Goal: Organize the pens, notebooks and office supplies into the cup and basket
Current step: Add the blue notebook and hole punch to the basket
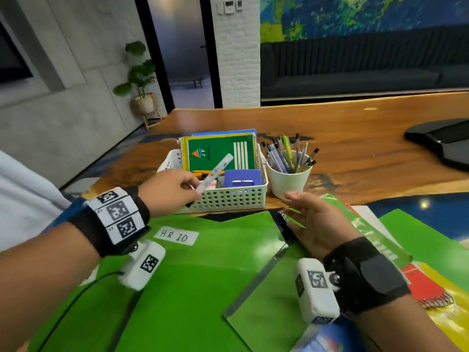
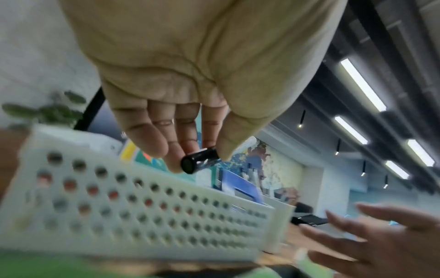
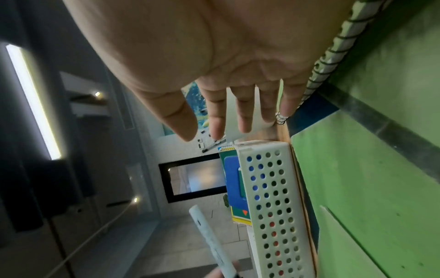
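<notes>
My left hand point(image 1: 193, 185) pinches a white marker point(image 1: 218, 171) with a black end point(image 2: 200, 159) between thumb and fingers, over the front left corner of the white perforated basket point(image 1: 228, 199). The marker slants up and right over the basket. In the basket a green notebook point(image 1: 220, 153) stands upright, with a blue box point(image 1: 242, 177) in front of it. To the basket's right stands a white cup point(image 1: 289, 184) holding several pens point(image 1: 289, 153). My right hand point(image 1: 297, 209) hovers with straight, spread fingers and holds nothing, just before the cup.
Green folders point(image 1: 203, 275) cover the near table. A translucent green ruler point(image 1: 368, 232) and a red and yellow spiral notebook point(image 1: 431, 288) lie under and right of my right hand. A black object point(image 1: 444, 141) sits at the far right.
</notes>
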Available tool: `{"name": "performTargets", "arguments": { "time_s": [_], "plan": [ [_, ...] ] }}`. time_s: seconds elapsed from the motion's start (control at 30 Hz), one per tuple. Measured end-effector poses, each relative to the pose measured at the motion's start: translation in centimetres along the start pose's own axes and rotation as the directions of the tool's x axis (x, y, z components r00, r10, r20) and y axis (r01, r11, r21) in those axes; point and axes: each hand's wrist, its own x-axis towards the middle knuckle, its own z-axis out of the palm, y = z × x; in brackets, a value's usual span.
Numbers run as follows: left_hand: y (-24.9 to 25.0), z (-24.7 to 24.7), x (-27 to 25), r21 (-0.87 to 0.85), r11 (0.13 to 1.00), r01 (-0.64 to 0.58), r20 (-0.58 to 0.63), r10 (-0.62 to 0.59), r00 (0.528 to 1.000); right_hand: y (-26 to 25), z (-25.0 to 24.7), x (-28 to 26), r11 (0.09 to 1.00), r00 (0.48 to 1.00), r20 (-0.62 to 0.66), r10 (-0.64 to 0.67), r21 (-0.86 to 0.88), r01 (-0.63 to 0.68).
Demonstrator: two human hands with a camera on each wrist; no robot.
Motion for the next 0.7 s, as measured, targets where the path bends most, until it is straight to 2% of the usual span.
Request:
{"name": "performTargets", "arguments": {
  "time_s": [0.1,0.2,0.37,0.53,0.6,0.67,0.7],
  "plan": [
    [-2.0,-2.2,3.9,0.285,0.958,0.039,-0.093,-0.013,0.996,0.6,1.6,-0.3,0.986,0.989,0.127,-0.08,-0.135,0.097],
    [-3.2,-2.8,6.5,0.422,0.905,0.055,-0.079,-0.024,0.997,1.7,2.6,-0.9,0.964,0.987,0.156,-0.034,-0.255,0.074],
    [-3.6,-0.7,7.7,0.257,0.962,0.089,-0.098,-0.066,0.993,2.2,2.3,-1.5,0.978,0.983,0.18,0.049,-0.21,-0.01],
    [-2.0,-0.2,4.3,0.133,0.991,-0.013,-0.141,0.032,0.989,1.8,2.2,-1.4,0.97,0.988,0.136,0.07,-0.242,-0.035],
    [-1.6,-0.6,1.8,0.15,0.987,-0.052,-0.045,0.06,0.997,1.8,2.3,-1.6,0.956,0.987,0.147,0.058,-0.293,-0.013],
    [-2.3,-1.1,-1.0,0.231,0.971,-0.068,0.166,0.029,0.986,1.7,2.8,-2.0,0.943,0.982,0.178,0.056,-0.333,0.007],
    [-3.0,-1.2,-2.3,0.299,0.953,-0.057,0.28,-0.031,0.959,1.7,3.1,-2.1,0.941,0.979,0.196,0.061,-0.338,0.009]
  ]
}}
